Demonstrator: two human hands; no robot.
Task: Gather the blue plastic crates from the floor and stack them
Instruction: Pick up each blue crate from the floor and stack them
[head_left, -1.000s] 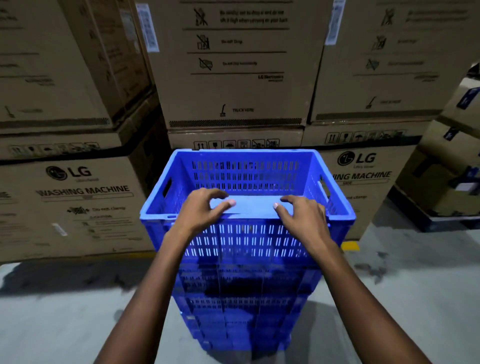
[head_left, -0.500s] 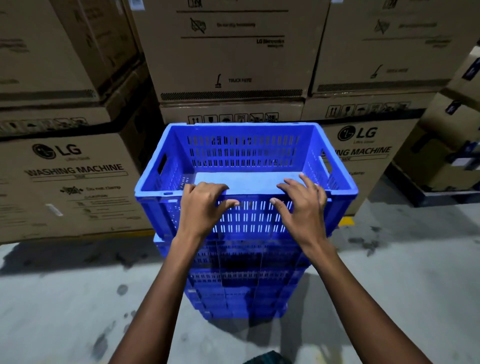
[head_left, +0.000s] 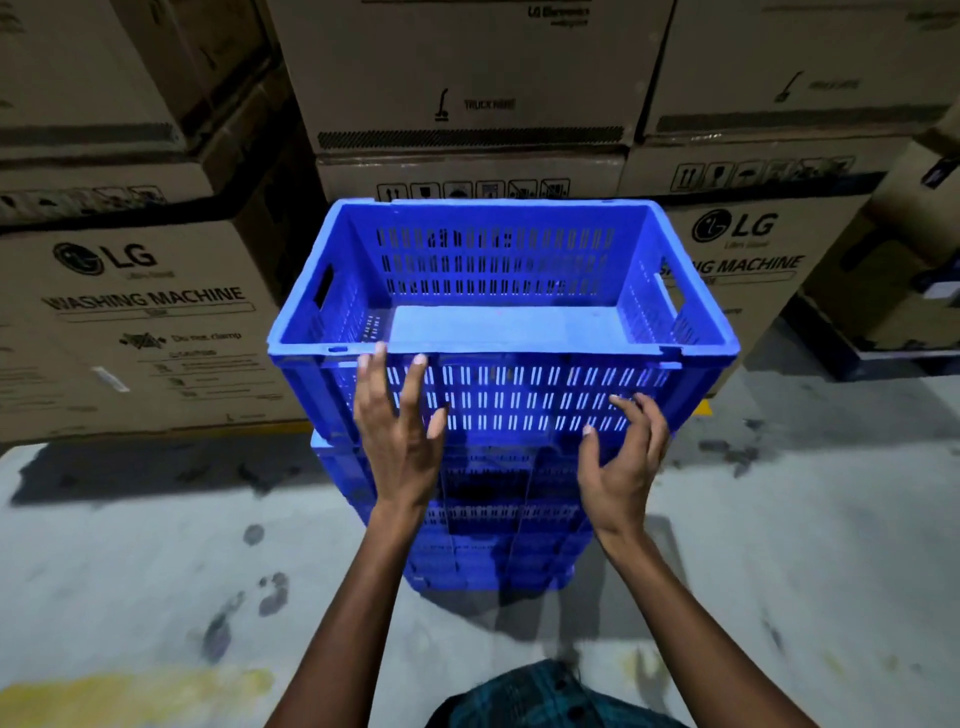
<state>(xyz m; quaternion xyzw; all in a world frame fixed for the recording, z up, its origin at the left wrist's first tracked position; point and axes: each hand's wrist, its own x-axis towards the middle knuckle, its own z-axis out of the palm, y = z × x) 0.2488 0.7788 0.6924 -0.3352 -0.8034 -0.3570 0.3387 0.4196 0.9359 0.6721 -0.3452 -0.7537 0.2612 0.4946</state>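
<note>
Head view: top blue crate (head_left: 501, 312) seated on the stack of blue crates (head_left: 493, 519), centre of frame, standing on the grey concrete floor (head_left: 130, 545). Interior bare, slotted walls, handle cut-outs at 9 and 3 o'clock of its rim. Left hand (head_left: 397, 436) at 7 o'clock of the crate, fingers straight and spread against the near slotted wall, fingertips just under the rim, grasping nothing. Right hand (head_left: 623, 462) at 5 o'clock, fingers loosely bent and parted, palm turned inward, near the wall; contact unclear, nothing held. Stacked cardboard boxes (head_left: 145, 312) marked LG washing machine behind the stack from 9 through 12 to 3 o'clock. Yellow floor marking (head_left: 135, 691) at 7 o'clock. Checked cloth (head_left: 545, 696) at 6 o'clock, bottom edge.
</note>
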